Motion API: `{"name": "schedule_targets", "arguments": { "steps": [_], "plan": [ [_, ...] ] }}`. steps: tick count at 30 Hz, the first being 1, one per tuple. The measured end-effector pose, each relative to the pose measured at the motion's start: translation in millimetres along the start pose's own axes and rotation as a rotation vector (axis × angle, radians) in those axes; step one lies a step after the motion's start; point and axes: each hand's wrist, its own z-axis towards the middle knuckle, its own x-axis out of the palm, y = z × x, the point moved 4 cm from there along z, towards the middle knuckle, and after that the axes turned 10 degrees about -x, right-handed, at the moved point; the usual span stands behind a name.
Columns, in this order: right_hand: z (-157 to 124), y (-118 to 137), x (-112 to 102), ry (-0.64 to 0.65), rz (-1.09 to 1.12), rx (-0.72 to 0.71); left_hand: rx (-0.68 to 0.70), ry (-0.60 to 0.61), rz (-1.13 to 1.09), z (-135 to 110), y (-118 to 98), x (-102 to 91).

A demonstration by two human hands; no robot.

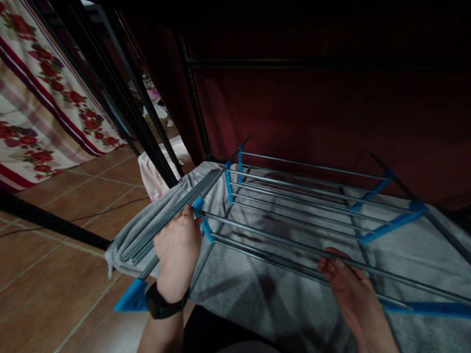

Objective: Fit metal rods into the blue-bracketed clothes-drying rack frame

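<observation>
A metal drying rack [279, 238] with blue plastic joints lies partly unfolded on a grey blanket [250, 274]. My left hand [179, 247], with a dark watch on the wrist, is closed around a grey tube of the rack, close by a blue joint [198, 205]. Loosely curled about a long front rod is my right hand [348, 282]; its fingertips pass behind the rod and the thumb rests near it. A bundle of thin grey rods [165, 220] lies along the blanket's left side, beside my left hand. A blue foot [132, 295] caps the tube's near end.
Dark metal posts [125, 93] rise at the left, and a dark bar [55, 223] crosses above the tiled floor [84, 196]. A floral curtain [47, 98] hangs at the far left. Dark red cloth [294, 108] covers the back. A thin cable [84, 217] runs over the tiles.
</observation>
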Motion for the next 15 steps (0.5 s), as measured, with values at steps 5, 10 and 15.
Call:
{"name": "schedule_targets", "arguments": {
  "steps": [5,10,15],
  "plan": [
    [-2.0,-7.5,-0.6,-0.045,0.01,-0.074,-0.013,-0.001,0.031,0.3,-0.6,6.5],
    [-6.4,-12.2,6.2,-0.078,0.033,-0.162,-0.057,0.011,0.042,0.2,-2.5,6.5],
    [-10.0,-17.1,9.2,-0.131,0.051,-0.189,-0.104,0.032,0.044,0.9,-4.1,4.7]
  ]
}}
